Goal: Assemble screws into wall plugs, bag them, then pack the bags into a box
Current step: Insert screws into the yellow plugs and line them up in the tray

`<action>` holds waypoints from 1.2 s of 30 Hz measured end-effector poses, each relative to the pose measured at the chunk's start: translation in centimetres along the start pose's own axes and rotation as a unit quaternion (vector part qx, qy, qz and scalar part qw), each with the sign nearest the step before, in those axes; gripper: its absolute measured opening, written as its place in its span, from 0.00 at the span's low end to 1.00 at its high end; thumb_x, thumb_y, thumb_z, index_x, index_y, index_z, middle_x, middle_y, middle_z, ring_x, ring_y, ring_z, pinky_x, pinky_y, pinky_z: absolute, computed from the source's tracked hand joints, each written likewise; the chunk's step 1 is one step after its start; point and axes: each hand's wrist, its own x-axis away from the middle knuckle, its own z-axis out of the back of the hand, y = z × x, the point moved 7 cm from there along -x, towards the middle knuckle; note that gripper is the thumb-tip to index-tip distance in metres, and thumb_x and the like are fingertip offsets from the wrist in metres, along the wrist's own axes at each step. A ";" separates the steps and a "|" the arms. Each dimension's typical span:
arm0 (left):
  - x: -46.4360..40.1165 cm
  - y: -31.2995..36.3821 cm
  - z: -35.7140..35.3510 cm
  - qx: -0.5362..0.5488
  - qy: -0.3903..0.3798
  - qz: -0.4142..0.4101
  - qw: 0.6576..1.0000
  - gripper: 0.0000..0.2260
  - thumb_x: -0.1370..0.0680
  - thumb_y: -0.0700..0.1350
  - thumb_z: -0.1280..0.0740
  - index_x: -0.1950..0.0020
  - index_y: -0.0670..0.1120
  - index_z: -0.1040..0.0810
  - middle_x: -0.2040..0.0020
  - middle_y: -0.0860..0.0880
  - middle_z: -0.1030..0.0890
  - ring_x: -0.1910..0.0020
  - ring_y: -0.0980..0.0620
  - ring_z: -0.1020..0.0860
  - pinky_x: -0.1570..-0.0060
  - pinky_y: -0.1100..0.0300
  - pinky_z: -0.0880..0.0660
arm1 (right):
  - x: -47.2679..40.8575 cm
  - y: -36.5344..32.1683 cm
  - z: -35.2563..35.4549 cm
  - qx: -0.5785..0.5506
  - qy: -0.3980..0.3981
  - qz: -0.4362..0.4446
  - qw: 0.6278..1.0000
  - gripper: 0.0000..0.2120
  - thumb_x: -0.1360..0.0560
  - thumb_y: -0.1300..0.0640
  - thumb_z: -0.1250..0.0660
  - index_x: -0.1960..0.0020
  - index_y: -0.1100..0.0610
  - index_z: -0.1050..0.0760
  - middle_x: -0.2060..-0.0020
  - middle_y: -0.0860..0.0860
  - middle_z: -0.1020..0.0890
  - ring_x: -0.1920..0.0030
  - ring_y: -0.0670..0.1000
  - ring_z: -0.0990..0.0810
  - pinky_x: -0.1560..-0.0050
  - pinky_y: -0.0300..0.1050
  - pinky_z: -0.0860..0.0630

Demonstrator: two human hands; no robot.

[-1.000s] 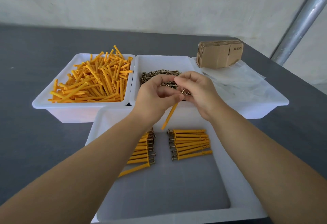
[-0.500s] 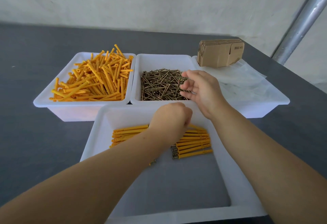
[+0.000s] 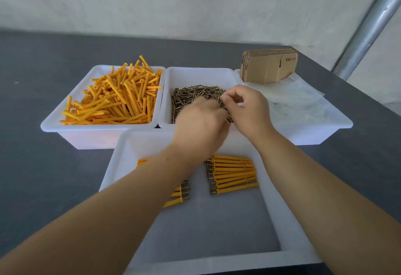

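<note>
Reaching both hands over the screws: our right hand pinches one, left hand too blurred to tell. Trays sit on a grey bench.

Brass screws heaped in tray

A dark grey table stood against a pale, faintly mottled wall. At the right, a shiny metal pole slanted upward. The light was soft and even.
</note>
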 end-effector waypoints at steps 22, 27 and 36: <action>3.6 -16.4 0.3 0.000 -0.151 0.480 0.864 0.08 0.20 0.46 0.43 0.53 0.43 0.27 0.54 0.44 0.24 0.49 0.41 0.25 0.38 0.42 0.29 | -1.4 1.7 -5.6 0.293 -0.343 -0.174 0.875 0.14 0.23 0.60 0.35 0.39 0.61 0.20 0.40 0.58 0.19 0.38 0.58 0.22 0.36 0.52 0.25; 3.5 -16.3 2.0 -0.020 -0.051 0.467 0.883 0.06 0.24 0.38 0.38 0.59 0.44 0.24 0.59 0.44 0.23 0.51 0.40 0.23 0.43 0.42 0.25 | -1.5 1.9 -3.9 0.279 -0.193 -0.139 0.931 0.09 0.25 0.62 0.32 0.52 0.53 0.14 0.52 0.49 0.15 0.50 0.52 0.19 0.55 0.44 0.24; 2.7 -15.2 4.1 0.109 0.175 0.367 0.907 0.13 0.25 0.36 0.33 0.43 0.47 0.27 0.55 0.49 0.18 0.59 0.47 0.21 0.65 0.57 0.28 | -1.5 1.6 -0.6 0.155 -0.020 -0.122 0.980 0.08 0.28 0.60 0.28 0.54 0.48 0.20 0.59 0.45 0.16 0.54 0.50 0.19 0.57 0.42 0.26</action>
